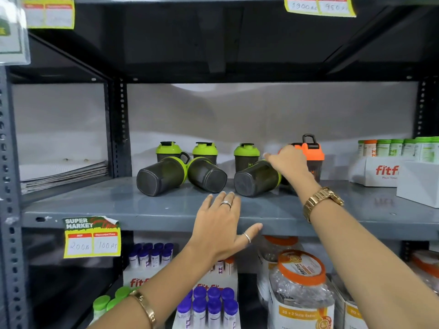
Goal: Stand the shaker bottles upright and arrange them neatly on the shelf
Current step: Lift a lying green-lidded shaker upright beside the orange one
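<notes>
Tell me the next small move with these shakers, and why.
Probably close the right hand around the lid end of the rightmost lying shaker and tip it upright: it already rests there, three shakers lie on their sides, and the left hand is open and free.

free: bare shelf (95, 205) front and left end | blocked: three toppled shakers (161, 175) mid-shelf, upright shakers (246, 154) behind | right: white boxes (380, 172) crowd the end

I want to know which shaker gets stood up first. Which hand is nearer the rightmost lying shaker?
Right. The right hand is at the lid end of the rightmost lying shaker; the left hand hovers open over the shelf edge, in front.
</notes>
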Tool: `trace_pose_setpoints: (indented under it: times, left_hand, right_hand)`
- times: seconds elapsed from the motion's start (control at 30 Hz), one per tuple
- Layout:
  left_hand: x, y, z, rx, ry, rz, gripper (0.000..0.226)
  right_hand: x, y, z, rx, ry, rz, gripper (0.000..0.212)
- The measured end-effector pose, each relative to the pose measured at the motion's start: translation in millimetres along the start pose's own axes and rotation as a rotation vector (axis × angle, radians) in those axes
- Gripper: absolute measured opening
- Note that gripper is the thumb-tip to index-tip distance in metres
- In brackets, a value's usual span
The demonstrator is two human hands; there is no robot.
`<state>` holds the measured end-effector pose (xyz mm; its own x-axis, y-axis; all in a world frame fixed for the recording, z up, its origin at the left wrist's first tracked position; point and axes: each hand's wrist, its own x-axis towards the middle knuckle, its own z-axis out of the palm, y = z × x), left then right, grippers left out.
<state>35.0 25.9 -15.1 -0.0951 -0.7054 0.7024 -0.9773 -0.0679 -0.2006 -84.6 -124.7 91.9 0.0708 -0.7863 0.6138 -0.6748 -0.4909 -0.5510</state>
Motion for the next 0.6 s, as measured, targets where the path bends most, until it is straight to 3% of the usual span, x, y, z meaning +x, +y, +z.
trace_pose_setpoints:
  times: [0.2,0.3,0.43,0.6]
  left_hand:
    - [-14,-8,-9,0.015,0.019,-0.032,0.073]
    - [-22,-10,-7,0.030,0.064,-0.044,0.067]
    - [-24,-10,-2,0.025,0.097,-0.050,0.063]
    - [-24,-10,0,-0.009,0.111,-0.048,0.060]
  right_hand:
    - [-3,-7,28,0.268,-0.216,0.369,0.091]
    - [0,-7,34,0.430,-0.266,0.479,0.095]
    - [10,-7,40,0.475,-0.327,0.465,0.085]
    - [12,-12,34,0.352,-0.304,0.282,0.072]
